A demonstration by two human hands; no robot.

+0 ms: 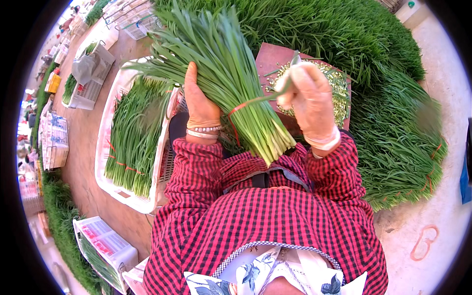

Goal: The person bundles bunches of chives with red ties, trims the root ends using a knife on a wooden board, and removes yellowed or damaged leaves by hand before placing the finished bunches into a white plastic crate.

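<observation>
My left hand [202, 105], in a thin glove with a beaded bracelet at the wrist, grips a bunch of garlic chives [239, 79] from its left side. The bunch is tilted, its leaf tips up and left and its pale cut ends towards my lap. An orange-red tie [239, 107] circles its lower part. My gloved right hand [311, 101] pinches a loose green chive leaf [268, 97] that runs across from the tie. Behind that hand lies a reddish board [266, 55] scattered with chopped chive trimmings [342, 90].
A white plastic crate [101, 162] with tied chives stands at my left. Chives are heaped ahead [332, 29] and at right [398, 147]. More crates [92, 84] stand on the brown floor [81, 147] further left. An orange-red band [424, 241] lies on the pale floor at right.
</observation>
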